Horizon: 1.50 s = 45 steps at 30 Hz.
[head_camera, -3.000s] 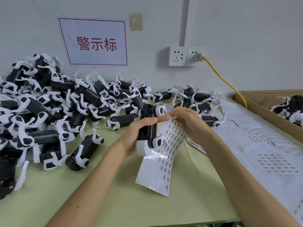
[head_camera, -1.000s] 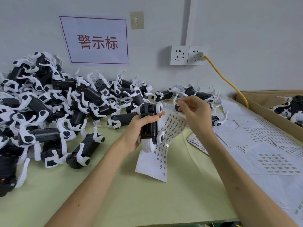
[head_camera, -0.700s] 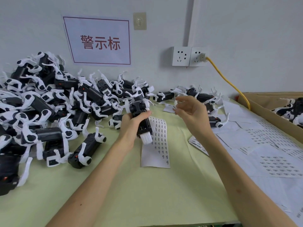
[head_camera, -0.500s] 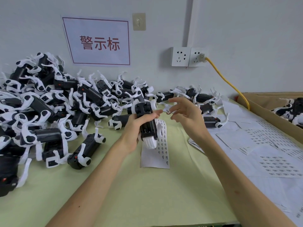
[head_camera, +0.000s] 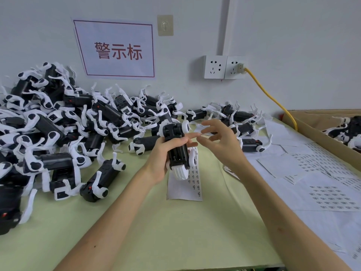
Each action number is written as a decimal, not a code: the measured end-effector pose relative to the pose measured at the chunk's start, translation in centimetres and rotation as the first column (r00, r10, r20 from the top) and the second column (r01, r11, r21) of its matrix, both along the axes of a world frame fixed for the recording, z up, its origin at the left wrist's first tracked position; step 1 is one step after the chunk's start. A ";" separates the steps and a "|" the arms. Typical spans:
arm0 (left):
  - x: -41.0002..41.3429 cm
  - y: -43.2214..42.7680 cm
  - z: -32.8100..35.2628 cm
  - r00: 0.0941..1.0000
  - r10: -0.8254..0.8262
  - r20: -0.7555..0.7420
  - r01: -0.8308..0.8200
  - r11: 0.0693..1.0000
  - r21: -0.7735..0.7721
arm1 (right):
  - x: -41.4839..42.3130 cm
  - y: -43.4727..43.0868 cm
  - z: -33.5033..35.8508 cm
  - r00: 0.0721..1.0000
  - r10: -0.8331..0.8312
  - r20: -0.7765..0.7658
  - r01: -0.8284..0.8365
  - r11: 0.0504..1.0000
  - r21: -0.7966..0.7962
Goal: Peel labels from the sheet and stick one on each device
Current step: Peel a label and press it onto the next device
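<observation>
Nearest the camera, two bare forearms are reaching forward over the pale green table [head_camera: 156,231]. The label sheet [head_camera: 184,187] is lying flat on this table, its far end passing under the raised device and its printed columns running along its right side. Above it, the left hand [head_camera: 163,153] is gripping one black-and-white device [head_camera: 175,147], fingers wrapped round the black body, the ribbed white end pointing toward the viewer. The right hand [head_camera: 220,141] is hovering just beside the device with fingers spread and loosely bent, thumb and forefinger drawn close together near the left fingertips; whether they are pinching a label cannot be told. To the right, loose label sheets [head_camera: 312,173] are overlapping one another across the table. To the left, a heap of devices [head_camera: 58,124] is sprawling back to the wall. At far right, a cardboard box [head_camera: 312,132] is holding more devices. On the wall, a red-bordered sign [head_camera: 117,49], an adhesive hook [head_camera: 165,25] and twin sockets [head_camera: 224,67] are showing, and a yellow cable [head_camera: 273,98] is hanging from the right socket.
</observation>
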State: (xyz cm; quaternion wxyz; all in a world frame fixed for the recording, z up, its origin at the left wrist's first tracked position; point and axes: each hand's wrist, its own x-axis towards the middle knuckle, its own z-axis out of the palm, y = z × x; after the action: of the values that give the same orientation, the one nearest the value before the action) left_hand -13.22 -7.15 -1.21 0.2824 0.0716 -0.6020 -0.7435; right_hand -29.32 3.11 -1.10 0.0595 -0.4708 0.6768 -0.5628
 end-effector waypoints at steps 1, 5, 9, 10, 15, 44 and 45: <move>0.0 -0.1 0.0 1.000 -0.001 -0.024 0.001 1.000 0.027 | -0.1 0.0 0.1 0.997 0.023 0.073 -0.023 1.000 0.001; -0.1 -0.4 -0.1 0.998 0.006 -0.062 -0.001 0.996 0.086 | -0.2 0.0 0.2 0.958 0.122 0.259 -0.116 0.992 -0.040; 0.0 -0.6 -0.2 0.998 -0.019 -0.057 0.023 0.998 0.061 | 0.1 -0.2 0.3 0.937 0.147 0.316 -0.131 0.989 -0.072; -0.1 -0.6 -0.3 0.998 -0.029 -0.054 0.032 0.997 0.063 | 0.2 -0.3 0.2 0.933 0.148 0.328 -0.130 0.989 -0.076; -0.2 -0.6 -0.4 0.997 -0.057 -0.059 0.061 0.995 0.082 | 0.5 -0.4 0.1 0.925 0.153 0.349 -0.127 0.987 -0.097; 0.1 -0.7 0.0 1.000 0.020 -0.018 -0.016 0.978 0.210 | 0.5 -0.4 -0.1 0.987 0.048 0.151 -0.046 0.999 -0.012; 0.1 -0.8 0.0 1.000 0.012 -0.027 -0.005 0.973 0.231 | 0.5 -0.4 0.0 0.979 0.081 0.185 -0.078 0.997 -0.023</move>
State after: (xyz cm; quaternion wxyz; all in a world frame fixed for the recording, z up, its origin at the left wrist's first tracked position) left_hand -13.11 -7.94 -1.18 0.2837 0.0962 -0.5071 -0.8081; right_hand -28.80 2.72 -1.15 0.1411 -0.4431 0.6445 -0.6069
